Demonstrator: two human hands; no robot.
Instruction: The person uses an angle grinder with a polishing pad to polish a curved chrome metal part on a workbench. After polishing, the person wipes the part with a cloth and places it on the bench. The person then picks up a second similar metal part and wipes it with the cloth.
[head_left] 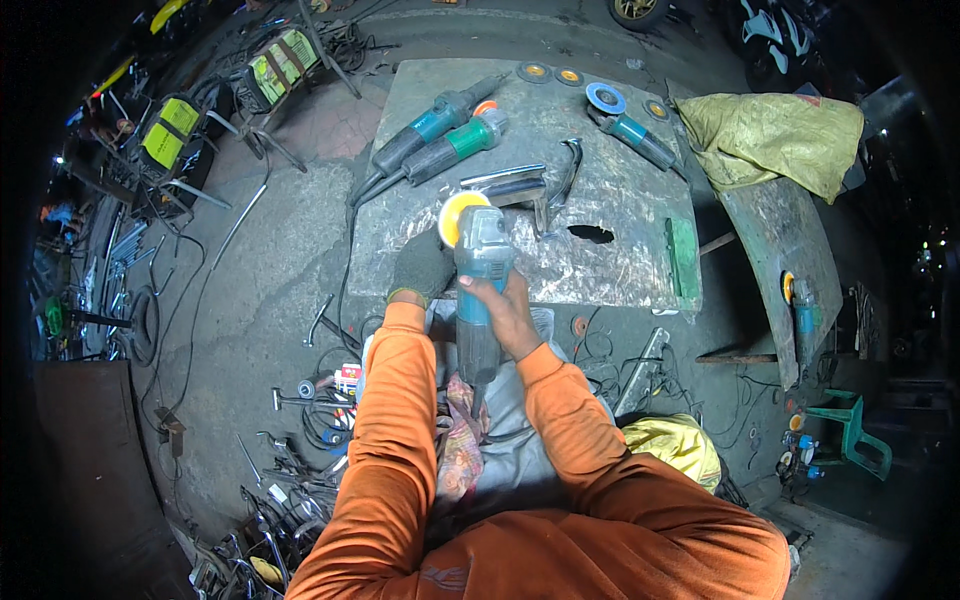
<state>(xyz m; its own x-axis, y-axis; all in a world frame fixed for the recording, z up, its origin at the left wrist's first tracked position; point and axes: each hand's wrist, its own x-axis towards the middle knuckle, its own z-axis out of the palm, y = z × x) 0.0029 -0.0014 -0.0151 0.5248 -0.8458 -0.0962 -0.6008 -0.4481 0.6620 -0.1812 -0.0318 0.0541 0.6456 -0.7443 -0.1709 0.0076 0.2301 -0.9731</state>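
An angle grinder (486, 270) with a blue-green body and grey head is held over the table's near edge and my lap. My bare right hand (505, 312) wraps round its body from the right, thumb across the top. On the left of its head sits a yellow flap disc (462, 216) with a pale centre. My left hand (420, 268), in a dark grey glove, closes at the disc's lower edge beside the grinder head; its fingertips are hidden. Just beyond the grinder lie metal angle pieces (515, 190) and a curved metal bar (568, 175).
The worn metal table (620, 275) has a jagged hole (591, 234). On it lie a green grinder (455, 147), a blue-green grinder (430, 125), another with a blue disc (606, 98), and loose discs (569, 77). A yellow sack (770, 140) sits right; tools (275, 530) and cables crowd the floor.
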